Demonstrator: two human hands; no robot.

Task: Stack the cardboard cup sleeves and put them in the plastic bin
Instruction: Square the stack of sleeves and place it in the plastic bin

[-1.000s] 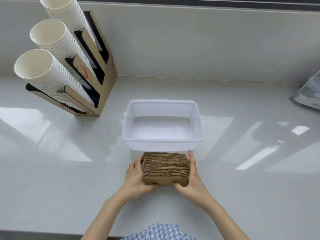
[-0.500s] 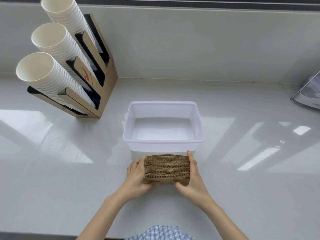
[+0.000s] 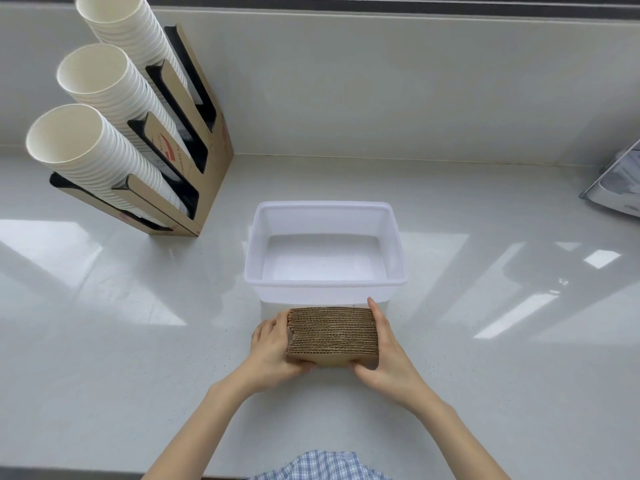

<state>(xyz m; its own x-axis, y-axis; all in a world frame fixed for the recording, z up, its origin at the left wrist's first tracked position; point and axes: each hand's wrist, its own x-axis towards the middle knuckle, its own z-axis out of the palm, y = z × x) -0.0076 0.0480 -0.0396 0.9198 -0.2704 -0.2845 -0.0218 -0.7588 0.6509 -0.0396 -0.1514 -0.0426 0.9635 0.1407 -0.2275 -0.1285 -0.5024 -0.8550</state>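
Observation:
A stack of brown corrugated cardboard cup sleeves stands on edge just in front of the plastic bin, pressed between both hands. My left hand grips its left end, thumb under the near face. My right hand clasps the right end, fingers along the side. The white translucent plastic bin sits right behind the stack with nothing inside it. Whether the stack rests on the counter or is slightly lifted is unclear.
A cardboard dispenser rack with three slanted columns of white paper cups stands at the back left. A wall runs along the back. A grey-white object lies at the far right edge. The glossy white counter surrounds the bin.
The sleeves have been squeezed into a tidier, more even stack. Both hands stayed on its ends, with the stack barely shifting in front of the bin.

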